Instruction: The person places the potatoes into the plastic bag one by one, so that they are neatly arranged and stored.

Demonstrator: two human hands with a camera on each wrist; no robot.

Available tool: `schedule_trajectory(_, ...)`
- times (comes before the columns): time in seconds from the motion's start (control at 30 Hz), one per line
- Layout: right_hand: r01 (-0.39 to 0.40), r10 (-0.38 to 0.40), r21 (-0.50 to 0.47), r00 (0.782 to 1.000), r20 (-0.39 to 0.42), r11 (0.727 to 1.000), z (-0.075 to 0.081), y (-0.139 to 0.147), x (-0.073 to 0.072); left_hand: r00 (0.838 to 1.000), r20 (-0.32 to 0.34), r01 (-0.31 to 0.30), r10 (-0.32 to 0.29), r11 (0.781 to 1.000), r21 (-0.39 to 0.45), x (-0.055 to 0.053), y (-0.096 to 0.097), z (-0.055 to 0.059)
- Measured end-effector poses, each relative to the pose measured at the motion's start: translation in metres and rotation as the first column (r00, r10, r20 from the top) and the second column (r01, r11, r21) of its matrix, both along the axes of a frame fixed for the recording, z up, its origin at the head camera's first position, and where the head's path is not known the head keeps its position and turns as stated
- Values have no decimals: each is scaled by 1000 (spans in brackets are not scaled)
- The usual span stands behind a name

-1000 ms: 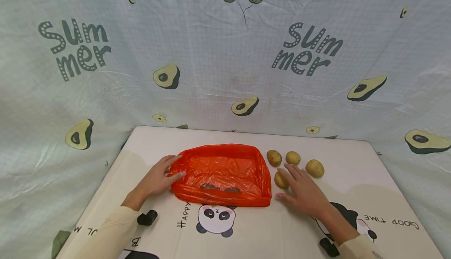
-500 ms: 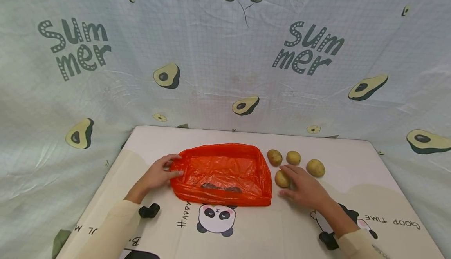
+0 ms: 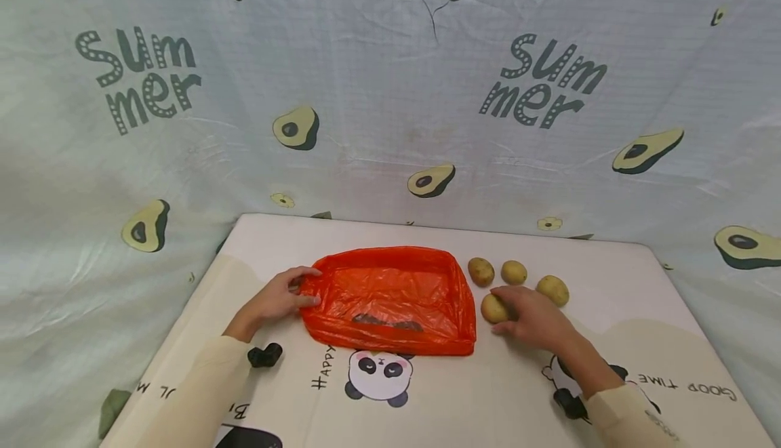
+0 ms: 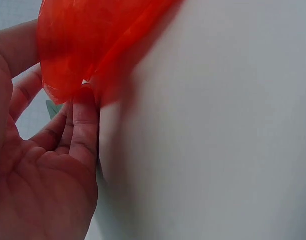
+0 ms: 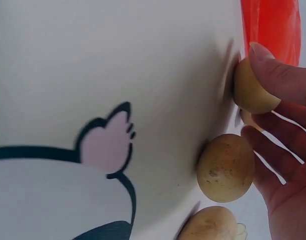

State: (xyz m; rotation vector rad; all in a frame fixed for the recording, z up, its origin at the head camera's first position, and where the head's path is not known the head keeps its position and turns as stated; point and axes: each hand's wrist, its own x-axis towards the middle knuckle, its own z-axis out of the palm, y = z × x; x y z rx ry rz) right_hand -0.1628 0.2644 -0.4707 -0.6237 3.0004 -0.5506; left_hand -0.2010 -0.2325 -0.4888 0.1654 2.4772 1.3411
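Note:
A red plastic bag [image 3: 390, 285] lies spread on the table with its rim folded up into a shallow tray shape. My left hand [image 3: 276, 299] holds its left edge between thumb and fingers; the left wrist view shows the thin film [image 4: 98, 35] there. To the right of the bag, my right hand [image 3: 538, 320] grips a potato [image 3: 492, 309], thumb on one side and fingers on the other. In the right wrist view this potato [image 5: 250, 90] seems to be at the table surface. Three more potatoes lie behind and beside that hand, the nearest being a round one [image 3: 552, 290].
Two potatoes sit farther back, one brownish [image 3: 481, 272] and one paler [image 3: 514, 272]. The table [image 3: 439, 407] has a printed cover with pandas and lettering. Behind it hangs a pale curtain [image 3: 366, 62] with avocado prints. Dark wrist devices [image 3: 265, 355] show below both hands.
My right hand has moved from above the potato to its right side, and its thumb and fingers have come round it. The left hand stays at the bag's edge. The head view shifts slightly.

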Motion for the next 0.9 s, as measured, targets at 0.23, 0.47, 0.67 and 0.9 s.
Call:
schedule_trajectory(0.23, -8, 8, -5, 998, 59, 1000, 3, 3, -10, 1000, 12, -16, 16, 1000, -15, 3, 2, 1)
schedule_trajectory(0.47, 28, -23, -28, 989, 146, 999, 3, 4, -16, 999, 34, -33, 34, 999, -13, 4, 4, -1)
schedule_trajectory(0.67, 33, -21, -60, 983, 180, 998, 4, 3, -20, 999, 27, -41, 42, 999, -21, 4, 3, 0)
schedule_trajectory(0.9, 32, -17, -80, 983, 184, 996, 6, 5, -23, 999, 25, -38, 39, 999, -21, 3, 5, 2)
